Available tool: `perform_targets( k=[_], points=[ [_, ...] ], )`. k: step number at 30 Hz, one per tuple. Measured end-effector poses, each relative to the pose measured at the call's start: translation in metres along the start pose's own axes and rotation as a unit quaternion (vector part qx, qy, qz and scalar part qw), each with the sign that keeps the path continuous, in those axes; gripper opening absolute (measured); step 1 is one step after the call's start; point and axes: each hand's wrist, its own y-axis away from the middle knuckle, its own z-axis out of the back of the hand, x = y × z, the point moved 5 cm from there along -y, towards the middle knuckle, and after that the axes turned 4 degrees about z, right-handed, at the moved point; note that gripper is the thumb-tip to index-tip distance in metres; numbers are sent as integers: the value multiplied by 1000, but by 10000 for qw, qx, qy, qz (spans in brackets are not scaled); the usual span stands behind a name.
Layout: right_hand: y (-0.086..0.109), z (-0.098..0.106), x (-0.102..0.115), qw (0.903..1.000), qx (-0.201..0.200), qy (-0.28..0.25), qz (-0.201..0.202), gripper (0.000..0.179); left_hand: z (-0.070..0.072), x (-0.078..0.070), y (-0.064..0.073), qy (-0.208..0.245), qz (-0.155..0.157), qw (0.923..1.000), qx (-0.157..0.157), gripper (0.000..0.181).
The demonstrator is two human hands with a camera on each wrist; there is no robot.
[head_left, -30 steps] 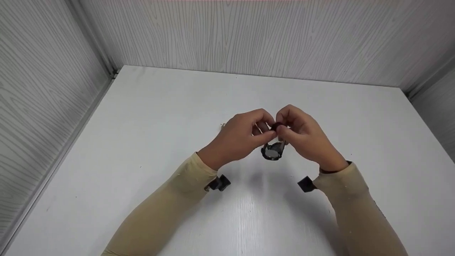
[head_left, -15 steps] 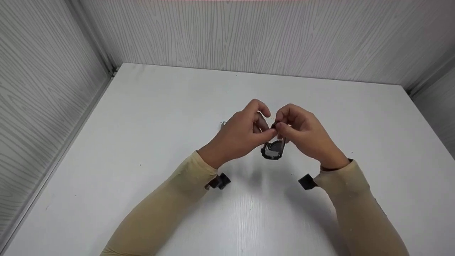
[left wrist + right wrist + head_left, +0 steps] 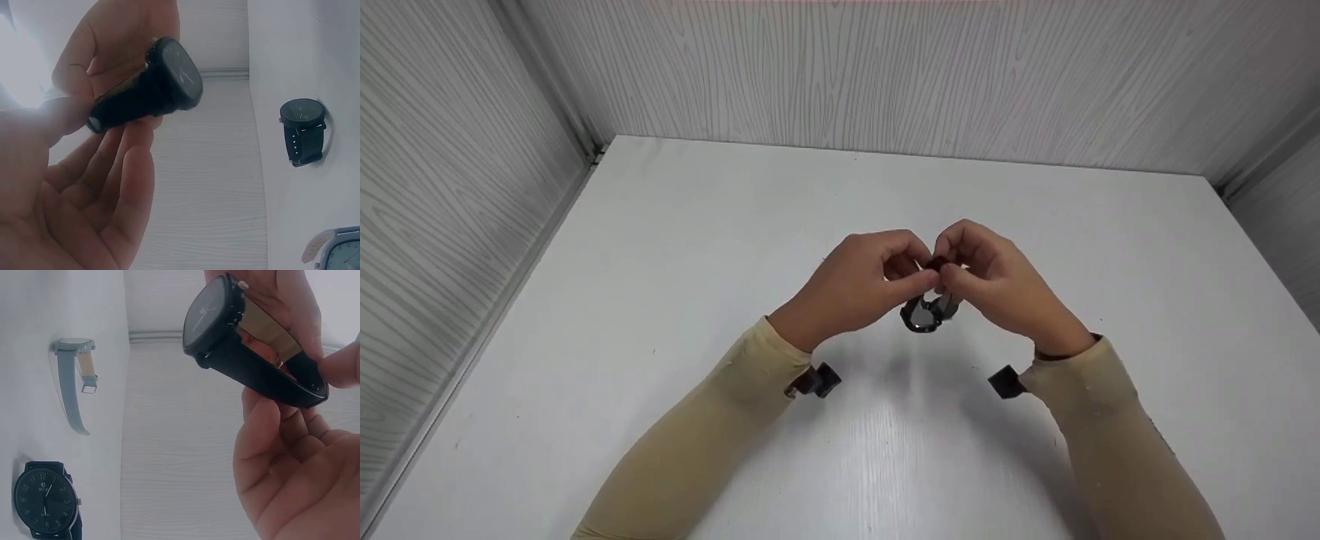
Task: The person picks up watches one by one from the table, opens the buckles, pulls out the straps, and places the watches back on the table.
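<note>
A black wristwatch (image 3: 921, 319) hangs in the air beneath my joined fingertips in the head view, its strap looped. My left hand (image 3: 855, 285) pinches the strap between thumb and forefinger. From the other side my right hand (image 3: 997, 289) pinches it as well, and the two hands' fingertips nearly meet. The right wrist view shows the dark watch face (image 3: 209, 319) and the tan inner side of the strap (image 3: 269, 329). The strap's ends are partly covered by fingers, so I cannot tell whether it is fastened.
On the white table (image 3: 720, 225) other watches lie apart. A black one (image 3: 304, 112) and part of a pale blue-grey one (image 3: 342, 254) show in the left wrist view. The right wrist view has a light blue-strapped watch (image 3: 67, 379) and a black numbered one (image 3: 45, 499).
My left forefinger lifted off the strap half a second ago and is now back down on it. The hanging watch has shifted slightly left and turned. The right hand has barely moved.
</note>
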Motion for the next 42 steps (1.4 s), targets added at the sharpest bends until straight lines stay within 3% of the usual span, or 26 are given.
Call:
perform_targets(
  k=[4, 10, 15, 28, 35, 42],
  points=[
    [0, -2, 1, 9994, 73, 329, 44, 12, 0, 1, 1, -226, -157, 9996, -117, 7],
    [0, -2, 6, 9927, -40, 1157, 350, 12, -1, 3, 2, -197, -84, 9997, -103, 7],
    [-1, -1, 7, 9898, -118, 1337, 479, 14, -1, 3, 2, -141, -36, 9999, -61, 7],
    [-2, 1, 5, 9949, -367, 873, 352, 15, -1, 0, 2, -106, 118, 9997, -210, 9],
    [-1, 1, 3, 9976, -306, 584, 215, 13, 0, 1, 2, -160, 178, 9997, -8, 11],
    [-2, 2, 1, 9996, -264, 28, 101, 12, 0, 1, -1, 54, 161, 9998, -61, 15]
  ],
)
